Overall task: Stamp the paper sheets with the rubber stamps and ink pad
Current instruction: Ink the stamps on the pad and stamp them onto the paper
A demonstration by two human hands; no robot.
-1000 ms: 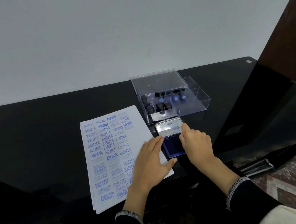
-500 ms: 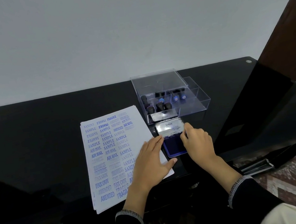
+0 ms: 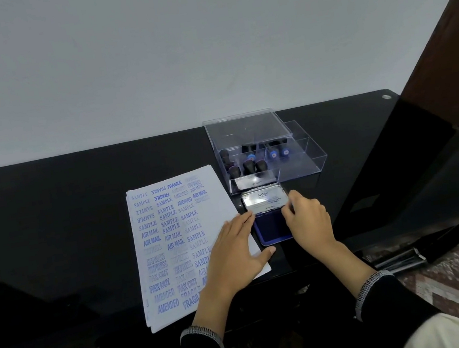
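Right hand (image 3: 308, 221) pinches the ink pad (image 3: 272, 227) lid's edge, left hand (image 3: 233, 250) flat on paper sheets (image 3: 172, 236); apparently closing, next lowering squarely.

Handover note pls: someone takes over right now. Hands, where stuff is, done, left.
Left hand: flat, fingers straight, resting on the paper sheets beside the ink pad.
Right hand: fingers at the right edge of the ink pad lid, which stands open behind the blue pad; whether it grips the lid is unclear.
Rubber stamps: all in the clear box behind the pad; none in hand.
Done: top sheet is nearly covered in blue prints (SAMPLE, AIR MAIL, FAX OUT, AMENDED).
Left: probably closing the pad or inking another stamp; the sheets underneath cannot be seen.
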